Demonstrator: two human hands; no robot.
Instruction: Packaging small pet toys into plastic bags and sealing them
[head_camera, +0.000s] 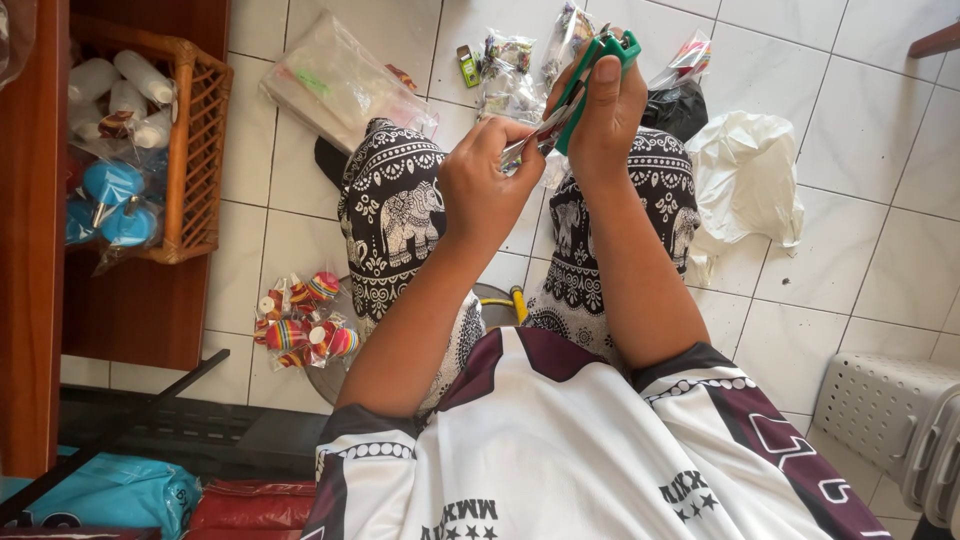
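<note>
I sit on a white tiled floor with my knees in black-and-white elephant-print trousers. My right hand (608, 105) grips green-handled pliers (588, 72) held up over my knees. My left hand (487, 185) pinches something small and shiny at the pliers' metal jaws (525, 145); what it is I cannot tell. Both hands meet above the gap between my knees.
Clear plastic bags of small items (510, 75) lie on the tiles ahead, with a crumpled white bag (745, 180) at right. A bag of striped spinning tops (300, 325) lies at left, beside a wicker basket (195, 150) on a wooden shelf. A white plastic stool (885, 415) stands at lower right.
</note>
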